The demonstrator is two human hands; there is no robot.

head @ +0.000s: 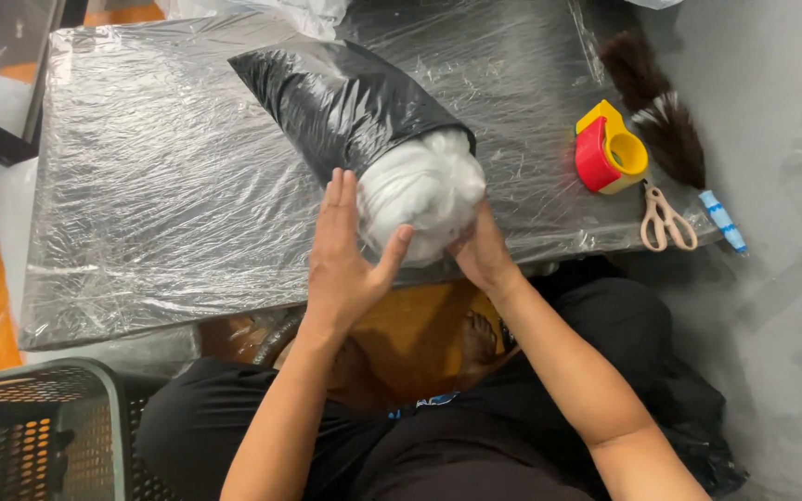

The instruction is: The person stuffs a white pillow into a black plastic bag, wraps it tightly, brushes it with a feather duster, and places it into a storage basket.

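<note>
1. A person sits at a low worktop [141,232] wrapped in clear plastic film, seen from above by a head camera.
2. At the centre of the view, a black plastic bag [345,97] lies on the worktop, its closed end pointing to 11 o'clock and its open mouth to 5 o'clock, near the front edge.
3. A wad of white fibre stuffing [424,190] bulges out of the mouth.
4. The left hand [345,250] lies at 7 o'clock of the stuffing, fingers straight and flat against bag and wad, thumb pressed into the fibre; its grip is open, pushing rather than clasping.
5. The right hand [480,255] sits at 5 o'clock of the wad, cupped beneath it, fingers curled under and partly hidden; it seems to clasp the stuffing.
6. The stuffing looks very light, soft and springy, likely to squash and bulge back; the bag film looks thin and slippery, so the rim of the mouth seems the surest hold.
7. At 3 o'clock lie a red and yellow tape dispenser [610,148], scissors [667,220] and a dark feather duster [666,121].
8. A dark mesh basket [44,431] stands at 8 o'clock.
</note>
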